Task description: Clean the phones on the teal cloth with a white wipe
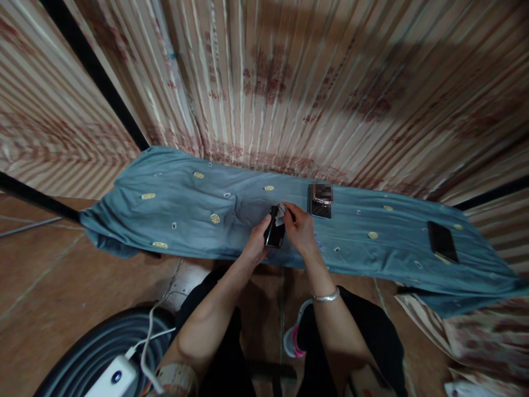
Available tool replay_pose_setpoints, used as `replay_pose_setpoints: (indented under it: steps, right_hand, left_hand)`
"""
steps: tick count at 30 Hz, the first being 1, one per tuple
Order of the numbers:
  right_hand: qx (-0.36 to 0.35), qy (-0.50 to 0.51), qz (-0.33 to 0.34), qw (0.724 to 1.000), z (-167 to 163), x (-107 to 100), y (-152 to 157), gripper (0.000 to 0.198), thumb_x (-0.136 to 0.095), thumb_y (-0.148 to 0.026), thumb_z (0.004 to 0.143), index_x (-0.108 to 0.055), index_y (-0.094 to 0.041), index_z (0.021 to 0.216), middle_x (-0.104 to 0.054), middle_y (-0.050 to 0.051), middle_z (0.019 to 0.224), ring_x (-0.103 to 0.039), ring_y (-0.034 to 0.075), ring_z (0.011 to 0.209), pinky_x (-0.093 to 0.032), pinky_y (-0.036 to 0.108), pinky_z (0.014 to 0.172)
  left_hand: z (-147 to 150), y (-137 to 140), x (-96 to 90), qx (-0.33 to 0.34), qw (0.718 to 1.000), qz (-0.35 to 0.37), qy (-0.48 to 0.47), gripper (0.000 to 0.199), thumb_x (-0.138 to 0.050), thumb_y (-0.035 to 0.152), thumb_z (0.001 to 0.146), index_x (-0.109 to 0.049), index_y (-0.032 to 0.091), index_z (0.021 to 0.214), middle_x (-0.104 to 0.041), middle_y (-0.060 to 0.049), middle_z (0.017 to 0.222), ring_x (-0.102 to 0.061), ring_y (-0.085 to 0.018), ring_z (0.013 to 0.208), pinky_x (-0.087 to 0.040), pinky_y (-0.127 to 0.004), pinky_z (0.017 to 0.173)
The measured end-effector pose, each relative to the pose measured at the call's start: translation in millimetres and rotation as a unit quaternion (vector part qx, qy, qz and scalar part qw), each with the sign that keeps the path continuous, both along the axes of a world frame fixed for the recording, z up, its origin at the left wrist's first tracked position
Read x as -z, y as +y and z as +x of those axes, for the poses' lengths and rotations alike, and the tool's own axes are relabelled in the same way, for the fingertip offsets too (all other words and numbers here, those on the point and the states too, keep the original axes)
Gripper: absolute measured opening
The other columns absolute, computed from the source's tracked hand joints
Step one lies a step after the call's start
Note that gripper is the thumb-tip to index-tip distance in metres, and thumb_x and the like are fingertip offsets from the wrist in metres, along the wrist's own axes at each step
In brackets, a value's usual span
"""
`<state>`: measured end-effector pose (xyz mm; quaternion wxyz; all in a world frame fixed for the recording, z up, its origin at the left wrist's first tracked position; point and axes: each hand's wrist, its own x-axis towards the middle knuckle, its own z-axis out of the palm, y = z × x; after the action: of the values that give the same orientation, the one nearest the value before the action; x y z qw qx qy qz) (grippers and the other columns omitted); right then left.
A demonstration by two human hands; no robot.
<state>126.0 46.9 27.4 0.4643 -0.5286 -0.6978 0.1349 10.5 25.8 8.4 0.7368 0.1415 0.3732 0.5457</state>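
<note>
My left hand (258, 238) grips a dark smartphone (274, 236) by its left side, a little above the cloth-covered bench. In my right hand (301, 227), the fingers pinch a small grey-white cloth or tissue (280, 214) against the phone's upper part. The phone is tilted, and its lower end shows between both hands. To the right of my right hand lies a second dark, glossy phone-like slab (320, 208), its upper part blurred by pixelation. A third black phone (442, 241) rests flat near the right end.
The narrow bench wears a blue-green cloth (248, 190) with yellow pineapple prints. Striped curtains (273, 82) hang behind it, with black frame bars (99, 71) at the left. On the floor, a dark coiled hose (74, 353) lies by a white power bank (115, 377) with a cable.
</note>
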Motion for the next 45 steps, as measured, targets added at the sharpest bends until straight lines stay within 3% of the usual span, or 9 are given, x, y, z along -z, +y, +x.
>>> replay_pose_setpoints:
  steps: [8,12,19,25,28,33,37,41,45]
  right_hand:
    - [-0.032,-0.026,0.022,0.999,-1.0,-10.4,-0.4,0.032,-0.046,-0.021,0.088,-0.074,-0.020,0.103,-0.077,0.010,0.101,-0.071,0.025,0.099,-0.055,0.038,0.092]
    - [-0.067,0.003,0.019,0.998,-5.2,-13.9,-1.5,0.031,-0.047,-0.020,0.086,-0.075,-0.019,0.102,-0.077,0.009,0.103,-0.071,0.024,0.100,-0.055,0.039,0.093]
    - [-0.026,0.108,-0.002,0.994,-1.9,-11.5,-15.4,0.032,-0.049,-0.028,0.093,-0.074,-0.021,0.112,-0.076,0.009,0.115,-0.070,0.024,0.110,-0.054,0.041,0.099]
    - [-0.001,0.093,-0.006,0.996,8.2,2.3,-44.7,0.035,-0.048,-0.026,0.094,-0.072,-0.023,0.119,-0.075,0.008,0.119,-0.070,0.023,0.113,-0.055,0.041,0.100]
    - [0.005,0.056,0.014,0.998,8.1,7.6,-62.1,0.035,-0.047,-0.027,0.098,-0.070,-0.023,0.123,-0.073,0.008,0.124,-0.067,0.022,0.118,-0.053,0.042,0.103]
    - [-0.014,-0.027,0.047,0.998,-2.2,18.3,-76.6,0.036,-0.046,-0.027,0.101,-0.065,-0.023,0.132,-0.069,0.010,0.132,-0.061,0.022,0.127,-0.051,0.045,0.109]
    - [-0.020,-0.075,0.057,0.995,-7.7,23.6,-74.0,0.038,-0.045,-0.027,0.102,-0.063,-0.023,0.135,-0.067,0.011,0.134,-0.059,0.025,0.129,-0.049,0.049,0.112]
    - [-0.030,-0.095,0.067,0.993,-10.0,25.0,-69.8,0.039,-0.043,-0.027,0.103,-0.061,-0.023,0.137,-0.066,0.011,0.135,-0.059,0.025,0.130,-0.048,0.050,0.113]
    - [-0.015,-0.107,0.097,0.989,-15.8,28.0,-68.4,0.038,-0.041,-0.025,0.103,-0.062,-0.022,0.135,-0.068,0.012,0.132,-0.061,0.025,0.127,-0.050,0.049,0.111]
  left_hand:
    - [0.3,-1.1,1.4,-0.006,0.999,0.021,0.049,0.035,-0.082,0.046,0.069,-0.076,0.013,0.077,-0.075,-0.006,0.071,-0.072,-0.023,0.082,-0.050,-0.028,0.071]
    - [2.4,-1.4,4.3,-0.008,0.996,0.059,0.069,0.033,-0.084,0.044,0.063,-0.077,0.014,0.075,-0.077,-0.006,0.077,-0.071,-0.026,0.092,-0.051,-0.031,0.080]
    - [-0.7,0.7,2.4,-0.031,0.996,0.080,0.008,0.036,-0.081,0.034,0.072,-0.076,0.017,0.104,-0.078,-0.006,0.103,-0.069,-0.024,0.107,-0.051,-0.032,0.093]
    - [-3.3,1.6,-4.3,-0.069,0.996,0.046,-0.032,0.045,-0.072,0.023,0.083,-0.066,0.019,0.127,-0.075,-0.005,0.114,-0.068,-0.019,0.110,-0.052,-0.028,0.096]
    - [-3.3,1.7,-5.1,-0.072,0.996,0.027,-0.042,0.046,-0.072,0.025,0.084,-0.063,0.020,0.129,-0.075,-0.004,0.114,-0.070,-0.018,0.103,-0.054,-0.027,0.091]
    - [-1.4,1.9,-2.8,-0.082,0.996,0.011,-0.046,0.039,-0.074,0.032,0.082,-0.065,0.021,0.118,-0.075,0.000,0.096,-0.069,-0.013,0.081,-0.054,-0.022,0.076]
    - [0.1,2.1,-2.0,-0.074,0.996,0.001,-0.049,0.022,-0.071,0.037,0.086,-0.066,0.017,0.096,-0.071,0.001,0.079,-0.065,-0.010,0.067,-0.050,-0.021,0.069]
    - [-0.5,1.6,-4.8,-0.055,0.998,-0.016,-0.028,0.031,-0.069,0.046,0.086,-0.065,0.016,0.078,-0.064,0.002,0.064,-0.058,-0.010,0.055,-0.045,-0.022,0.058]
    - [-1.2,0.0,-9.8,-0.059,0.997,-0.028,-0.027,0.035,-0.065,0.048,0.089,-0.065,0.017,0.074,-0.066,0.000,0.065,-0.061,-0.011,0.060,-0.047,-0.023,0.061]
